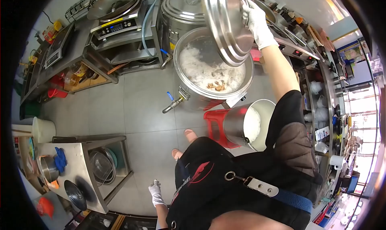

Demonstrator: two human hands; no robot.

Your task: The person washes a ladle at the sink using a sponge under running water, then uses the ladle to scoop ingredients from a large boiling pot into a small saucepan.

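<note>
My right hand (256,23), in a white glove, grips the handle of a large stepped steel pot lid (229,27). The lid is tilted up on edge over the far right part of a big stockpot (181,79). Inside the pot lies pale, frothy liquid (201,67) with brown pieces (217,86) near the closer rim. A tap with a blue lever (173,104) sticks out low on the pot's side. My left hand (156,192), also gloved, hangs low over the floor with its fingers loosely apart, holding nothing.
A steel bucket (235,125) with white contents stands on a red stool (213,127) beside the pot. Behind is another lidded stockpot (185,7). A wok (114,5) rests on an induction cooker. A steel table (74,165) is at the left; shelves line the right.
</note>
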